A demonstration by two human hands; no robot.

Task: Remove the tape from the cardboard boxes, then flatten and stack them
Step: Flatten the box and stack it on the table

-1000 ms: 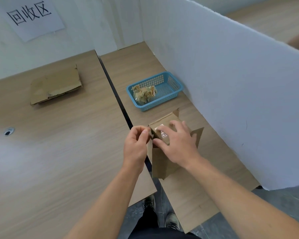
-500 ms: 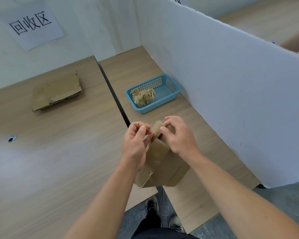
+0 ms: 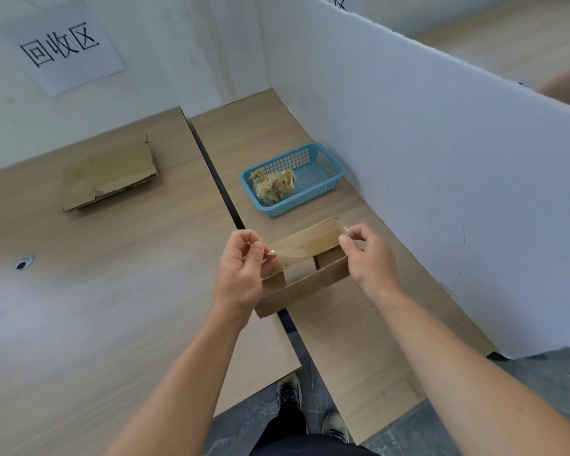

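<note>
Tape (image 3: pixel 298 248) is stretched between left hand (image 3: pixel 242 264) and right hand (image 3: pixel 370 258), each pinching one end, probably to lift it clear of the box (image 3: pixel 310 286).

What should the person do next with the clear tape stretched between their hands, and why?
Probably crumple the tape and drop it into the blue basket: left hand and right hand pinch its ends, it seems lifted off the box, and the basket already holds wadded tape.
</note>
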